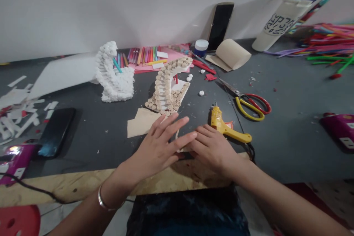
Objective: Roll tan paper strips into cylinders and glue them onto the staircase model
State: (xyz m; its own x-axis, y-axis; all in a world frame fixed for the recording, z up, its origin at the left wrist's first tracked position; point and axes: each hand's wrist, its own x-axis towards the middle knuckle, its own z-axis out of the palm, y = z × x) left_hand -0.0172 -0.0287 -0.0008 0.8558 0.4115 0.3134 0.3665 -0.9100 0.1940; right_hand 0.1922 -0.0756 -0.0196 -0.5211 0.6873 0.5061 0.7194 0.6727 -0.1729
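My left hand (160,145) is spread over the table's front edge, its fingers stretched out and nothing in its grasp. Close beside it, my right hand (211,145) has its fingers curled together over a pale beige paper strip (177,134), which shows between the hands; its fingertips are partly hidden. Ahead stands a curved model (163,84) covered in small rolled beige discs, with red sticks inside. A piece of beige paper (141,122) lies left of the hands. Just beyond my right hand rests a yellow glue gun (221,121).
A white fluffy model (114,77) stands back left. Scissors (249,105), a beige paper roll (233,53), a leaning phone (221,24) and a tumbler (282,22) are to the right. Another phone (56,131) and paper scraps (22,114) lie left.
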